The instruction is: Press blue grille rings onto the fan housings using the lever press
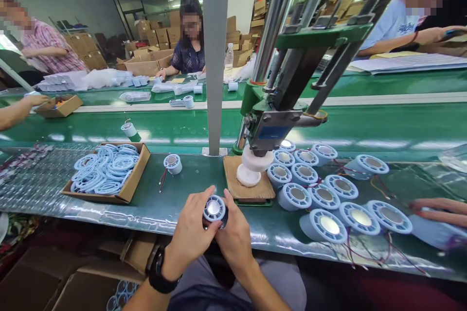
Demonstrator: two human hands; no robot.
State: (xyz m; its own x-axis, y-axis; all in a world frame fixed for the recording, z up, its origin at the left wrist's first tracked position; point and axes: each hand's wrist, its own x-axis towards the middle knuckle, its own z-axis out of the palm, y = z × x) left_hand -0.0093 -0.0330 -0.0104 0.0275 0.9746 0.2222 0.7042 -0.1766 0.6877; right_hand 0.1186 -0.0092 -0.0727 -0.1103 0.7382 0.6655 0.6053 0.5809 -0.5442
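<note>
Between my left hand (193,226) and my right hand (235,233) I hold a small round light-blue housing with a silver disc (214,208) in its slotted face. Both hands are closed around its sides, near the table's front edge; its lower part is hidden by my fingers. Just beyond, to the right, stands a hand press (272,126) with a white round pressing head (257,158) above a white round seat (248,175) on a brown board. A similar blue housing with red and dark wires (172,164) stands on the table to the left.
A cardboard tray (136,175) of light-blue rings (105,167) sits left. Several finished-looking blue housings (324,196) with trailing wires crowd the right, where another person's hand (443,211) reaches in. A grey post (214,58) rises ahead. One housing (128,129) stands on the green belt (175,129).
</note>
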